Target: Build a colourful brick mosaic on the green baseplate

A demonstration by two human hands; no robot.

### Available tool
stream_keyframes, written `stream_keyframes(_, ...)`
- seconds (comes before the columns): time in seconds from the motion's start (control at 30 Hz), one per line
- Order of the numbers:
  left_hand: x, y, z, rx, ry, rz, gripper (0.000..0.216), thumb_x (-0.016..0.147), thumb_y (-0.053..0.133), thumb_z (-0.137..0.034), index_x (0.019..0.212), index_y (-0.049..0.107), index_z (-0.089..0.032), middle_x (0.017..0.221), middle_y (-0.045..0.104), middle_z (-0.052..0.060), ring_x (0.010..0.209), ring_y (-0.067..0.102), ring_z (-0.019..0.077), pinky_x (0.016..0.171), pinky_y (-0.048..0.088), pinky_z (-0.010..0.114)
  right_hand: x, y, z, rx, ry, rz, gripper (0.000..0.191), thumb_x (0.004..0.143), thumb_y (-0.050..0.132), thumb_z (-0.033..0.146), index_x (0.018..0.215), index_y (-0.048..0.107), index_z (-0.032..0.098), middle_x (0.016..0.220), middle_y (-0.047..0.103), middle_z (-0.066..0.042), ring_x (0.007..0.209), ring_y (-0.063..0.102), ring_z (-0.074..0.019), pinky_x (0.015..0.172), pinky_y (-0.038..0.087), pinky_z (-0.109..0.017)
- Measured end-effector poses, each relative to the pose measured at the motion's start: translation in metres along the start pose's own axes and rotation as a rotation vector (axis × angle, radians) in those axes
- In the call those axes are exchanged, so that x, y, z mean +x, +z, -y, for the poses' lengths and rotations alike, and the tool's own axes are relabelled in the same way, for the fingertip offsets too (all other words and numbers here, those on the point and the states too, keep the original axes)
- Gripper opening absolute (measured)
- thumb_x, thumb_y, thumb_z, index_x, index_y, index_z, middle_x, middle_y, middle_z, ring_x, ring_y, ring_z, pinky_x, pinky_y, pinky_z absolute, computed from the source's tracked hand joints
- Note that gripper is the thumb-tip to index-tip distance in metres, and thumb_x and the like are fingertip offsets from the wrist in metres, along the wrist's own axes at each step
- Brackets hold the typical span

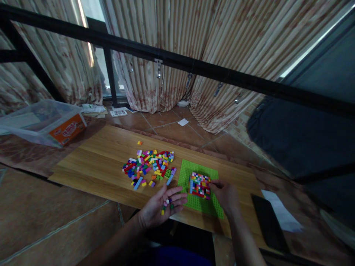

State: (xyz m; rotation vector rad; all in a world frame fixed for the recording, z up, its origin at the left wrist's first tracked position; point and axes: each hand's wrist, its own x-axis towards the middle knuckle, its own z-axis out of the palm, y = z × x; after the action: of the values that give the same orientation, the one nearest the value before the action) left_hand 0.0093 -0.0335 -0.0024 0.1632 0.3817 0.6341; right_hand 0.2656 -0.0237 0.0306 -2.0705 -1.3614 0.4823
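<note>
My left hand (161, 207) is turned palm up near the table's front edge, its fingers stretched out. Several small toy bricks (167, 202) in white, purple, green and yellow rest in it. A green studded baseplate (202, 210) lies to the right. On it sits a low, roughly square build of many-coloured bricks (200, 185). My right hand (226, 194) is at the right edge of this build, thumb and fingers closed together. Whatever is between those fingertips is too small to make out.
A loose pile of mixed bricks (149, 166) spreads over the wooden table (91, 159), left of the baseplate. One orange brick (139, 143) lies apart behind it. A dark flat device (269, 221) is at the right end. A clear plastic bin (41, 122) stands beyond the left end.
</note>
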Motion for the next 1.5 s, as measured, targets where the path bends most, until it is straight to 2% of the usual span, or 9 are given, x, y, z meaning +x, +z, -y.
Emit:
stream_keyframes(0.2,-0.001,0.000,0.000,0.010,0.006,-0.008,0.056,0.089,0.035,-0.050,0.123,0.051,-0.010,0.125,0.055,0.018,0.115,0.051,0.0261,0.098,0.032,0.038,0.010,0.000,-0.005,0.129,0.008,0.039,0.028,0.064,0.064,0.042,0.072,0.071,0.016,0.068,0.070,-0.006,0.063,0.063,-0.0208,0.057,0.044,-0.029)
stream_keyframes(0.37,-0.001,0.001,-0.001,0.015,0.006,-0.005,0.055,0.089,0.034,-0.050,0.123,0.051,-0.010,0.123,0.056,0.017,0.114,0.051,0.0259,0.099,0.031,0.038,0.008,0.007,-0.015,0.396,0.100,0.062,0.036,0.060,0.069,0.047,0.075,0.070,0.014,0.062,0.067,-0.004,0.058,0.059,-0.0167,0.055,0.045,-0.027)
stream_keyframes(0.57,-0.002,0.001,0.000,0.020,0.009,-0.007,0.055,0.089,0.034,-0.049,0.124,0.051,-0.010,0.123,0.056,0.018,0.114,0.052,0.0257,0.098,0.031,0.038,0.004,0.013,-0.018,0.574,0.164,0.016,0.041,0.058,0.071,0.050,0.076,0.069,0.013,0.063,0.065,-0.004,0.056,0.057,-0.0139,0.054,0.047,-0.026)
stream_keyframes(0.77,-0.002,0.004,-0.001,0.017,0.014,0.004,0.056,0.089,0.033,-0.049,0.123,0.052,-0.009,0.121,0.057,0.018,0.112,0.052,0.0253,0.099,0.030,0.038,0.006,0.018,-0.011,0.590,0.180,-0.035,0.040,0.057,0.072,0.048,0.078,0.069,0.014,0.062,0.064,-0.002,0.051,0.053,-0.0117,0.048,0.043,-0.023)
stream_keyframes(1.07,-0.002,0.005,-0.002,0.022,-0.010,-0.019,0.054,0.089,0.034,-0.050,0.121,0.053,-0.011,0.120,0.059,0.017,0.112,0.053,0.0243,0.099,0.030,0.037,0.002,0.024,-0.006,0.568,0.169,-0.026,0.045,0.059,0.070,0.050,0.084,0.071,0.013,0.070,0.068,-0.006,0.055,0.057,-0.0143,0.049,0.045,-0.025)
stream_keyframes(1.3,0.000,-0.001,0.000,0.020,0.016,0.029,0.055,0.089,0.035,-0.050,0.121,0.053,-0.010,0.120,0.058,0.018,0.114,0.051,0.0251,0.100,0.029,0.038,0.001,0.022,-0.005,0.527,0.159,-0.008,0.046,0.061,0.068,0.052,0.083,0.070,0.012,0.068,0.068,-0.006,0.053,0.057,-0.0150,0.048,0.045,-0.025)
stream_keyframes(1.4,0.000,-0.002,0.001,0.010,0.029,0.048,0.055,0.089,0.035,-0.050,0.122,0.052,-0.010,0.121,0.057,0.018,0.115,0.051,0.0252,0.101,0.029,0.038,-0.007,0.018,-0.003,0.499,0.148,-0.118,0.045,0.068,0.062,0.053,0.085,0.069,0.012,0.068,0.068,-0.006,0.053,0.056,-0.0149,0.049,0.044,-0.025)
stream_keyframes(1.5,-0.001,0.000,0.001,0.006,0.031,0.054,0.054,0.089,0.034,-0.050,0.122,0.051,-0.010,0.121,0.057,0.017,0.116,0.050,0.0250,0.101,0.029,0.037,-0.025,0.017,0.008,0.442,0.079,-0.221,0.039,0.074,0.057,0.049,0.086,0.068,0.013,0.076,0.069,-0.007,0.065,0.061,-0.0179,0.058,0.046,-0.027)
